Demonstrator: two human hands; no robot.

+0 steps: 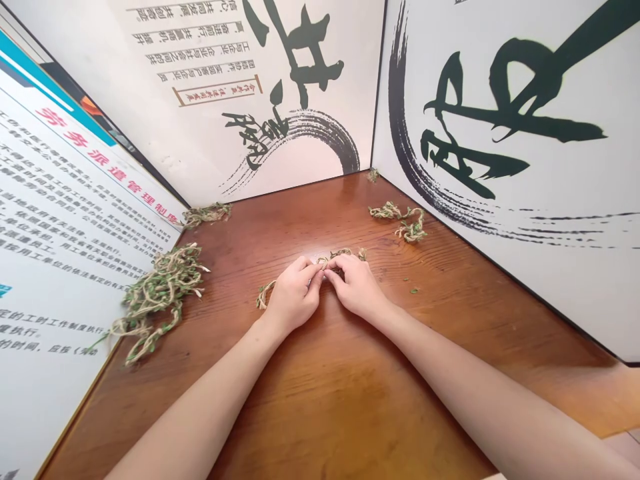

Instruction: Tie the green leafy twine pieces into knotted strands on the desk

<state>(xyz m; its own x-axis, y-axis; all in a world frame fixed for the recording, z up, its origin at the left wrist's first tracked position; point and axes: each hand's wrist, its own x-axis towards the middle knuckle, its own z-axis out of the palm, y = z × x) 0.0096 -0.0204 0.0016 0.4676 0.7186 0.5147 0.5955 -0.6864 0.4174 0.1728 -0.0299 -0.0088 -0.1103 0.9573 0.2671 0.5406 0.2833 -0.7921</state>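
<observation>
Head view: left hand (296, 297) and right hand (356, 283), both curled into tight pinches, grip twine (262, 296) at the table's (320, 400) middle, its held stretch largely hidden; a pile (163, 287) lies left, forearms (215, 393) cut off near.

Reads "劳务派遣管理制度" in the red heading (107, 165) of the left-hand board (60, 263), with "定的工时工作制度执行" among the black lines (50, 325) beneath. Shows, upside down on the back panel (190, 140), a bracketed red line (217, 90) beginning "合作共赢" and small black text (193, 40) including "共同发展". Bears large black brush characters (590, 40) here and on the right-hand panel (565, 180), too stylised to read surely.
</observation>
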